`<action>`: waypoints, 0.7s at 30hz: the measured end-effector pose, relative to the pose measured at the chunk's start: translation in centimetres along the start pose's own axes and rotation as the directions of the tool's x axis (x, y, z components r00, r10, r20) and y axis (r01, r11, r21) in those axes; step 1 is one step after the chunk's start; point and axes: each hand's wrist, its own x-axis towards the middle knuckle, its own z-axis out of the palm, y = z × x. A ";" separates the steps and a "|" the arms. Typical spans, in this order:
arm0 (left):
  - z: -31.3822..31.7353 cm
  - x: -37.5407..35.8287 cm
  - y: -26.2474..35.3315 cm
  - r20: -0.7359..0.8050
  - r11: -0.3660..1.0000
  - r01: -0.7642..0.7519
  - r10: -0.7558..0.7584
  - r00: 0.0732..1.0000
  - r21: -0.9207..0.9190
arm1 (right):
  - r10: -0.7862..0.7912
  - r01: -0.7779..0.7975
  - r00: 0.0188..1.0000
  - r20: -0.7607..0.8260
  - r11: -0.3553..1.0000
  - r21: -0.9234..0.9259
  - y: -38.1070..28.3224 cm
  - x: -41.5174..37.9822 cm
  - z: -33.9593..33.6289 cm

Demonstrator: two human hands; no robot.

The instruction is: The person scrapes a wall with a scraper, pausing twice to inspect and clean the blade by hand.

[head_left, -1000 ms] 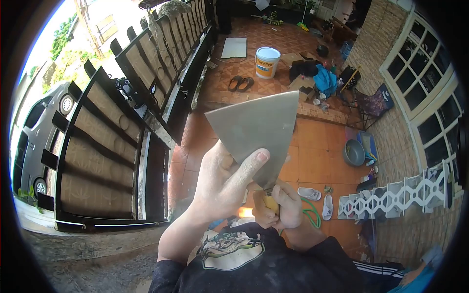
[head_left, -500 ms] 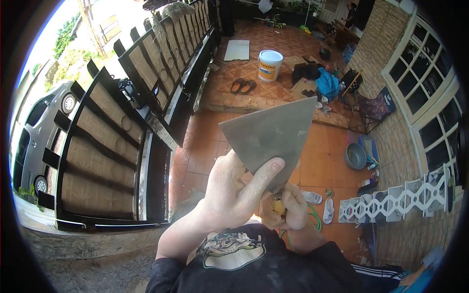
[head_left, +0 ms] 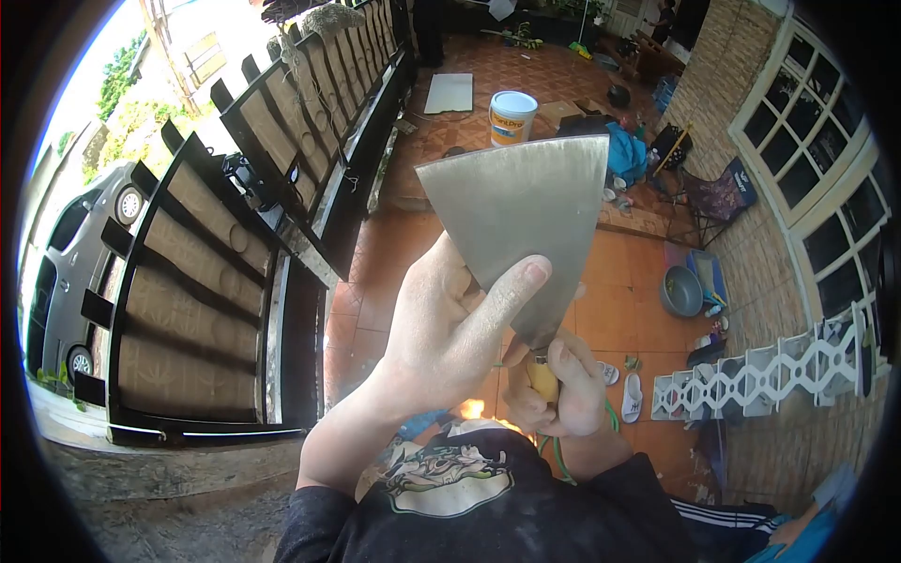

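Two hands hold a scraper (head_left: 521, 220) upright in front of the chest.
The left hand (head_left: 436, 328) pinches the blade (head_left: 549, 183), thumb (head_left: 511, 298) on the near face, other fingers mostly hidden behind it. The right hand (head_left: 568, 385) has its fingers curled round the yellow handle (head_left: 542, 379), just below the left thumb. Beyond all the fingertips stands a bucket (head_left: 512, 117); white slippers (head_left: 632, 399) lie right of the right hand's fingers.
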 end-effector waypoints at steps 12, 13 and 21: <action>0.5 -0.6 -1.3 -0.034 0.964 -0.108 0.120 0.992 0.242 | 0.047 -0.049 0.997 0.057 0.999 0.023 -0.8 -1.1 -0.3; 0.8 -0.7 -1.4 -0.073 0.970 -0.102 0.121 0.990 0.222 | 0.066 -0.066 0.997 0.045 0.998 0.017 -0.9 -1.3 -0.3; 1.4 -0.6 -1.1 -0.033 0.972 -0.136 0.145 0.989 0.194 | 0.026 -0.025 0.999 0.029 1.000 -0.017 -1.3 -2.1 -0.1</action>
